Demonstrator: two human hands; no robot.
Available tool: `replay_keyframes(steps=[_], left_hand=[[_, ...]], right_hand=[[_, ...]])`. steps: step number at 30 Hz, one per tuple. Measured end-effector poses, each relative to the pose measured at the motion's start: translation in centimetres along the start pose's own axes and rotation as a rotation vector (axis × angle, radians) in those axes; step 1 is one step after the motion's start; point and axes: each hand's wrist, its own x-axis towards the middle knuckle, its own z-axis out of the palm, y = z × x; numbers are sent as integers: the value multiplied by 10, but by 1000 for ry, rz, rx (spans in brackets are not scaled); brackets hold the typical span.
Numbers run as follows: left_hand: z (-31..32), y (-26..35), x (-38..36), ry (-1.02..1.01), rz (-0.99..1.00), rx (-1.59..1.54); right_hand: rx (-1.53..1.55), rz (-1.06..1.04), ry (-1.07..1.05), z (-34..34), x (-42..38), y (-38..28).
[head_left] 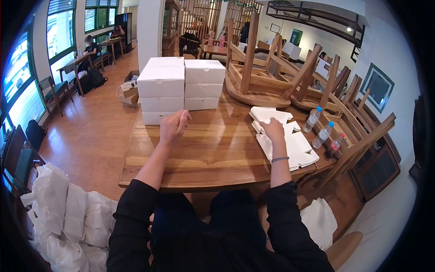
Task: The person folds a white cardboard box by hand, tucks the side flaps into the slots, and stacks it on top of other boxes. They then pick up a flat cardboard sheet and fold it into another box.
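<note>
My left hand (174, 128) hovers over the wooden table (213, 154), in front of the white boxes. Its fingers are curled together and nothing shows in them. On the right, a stack of flat, unfolded white cardboard boxes (299, 149) lies on the table. My right hand (273, 130) rests over the upper part of this stack, with thumb and a finger apart; the other fingers are partly hidden. Folded white boxes (161, 84) stand stacked in two columns at the far left of the table, with their lids closed.
Several bottles, including a blue-capped water bottle (312, 119) and a red-capped bottle (335, 144), line the right edge. Upturned wooden tables (258, 86) fill the far right. White plastic bags (54, 199) pile up at lower left. An open carton (131, 96) sits on the floor. People sit farther back.
</note>
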Motion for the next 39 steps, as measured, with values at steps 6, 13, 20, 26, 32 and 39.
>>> replay_keyframes(steps=[6,13,20,26,32,39], left_hand=[[0,-9,-1,0,-97,-44],[3,-9,0,12,-152,-80],[3,-12,1,-22,-160,-64],[0,-8,2,-20,-183,-89],[-1,-10,3,-24,-178,-91],[-1,-8,3,-32,-192,-94]], right_hand=[[12,115,-467,-20,5,35],[-161,12,-471,-27,2,14],[-270,-21,-431,-23,-4,10],[-148,-18,-510,-30,-4,12],[-99,26,-507,-25,3,17],[-271,19,-423,-21,-4,10]])
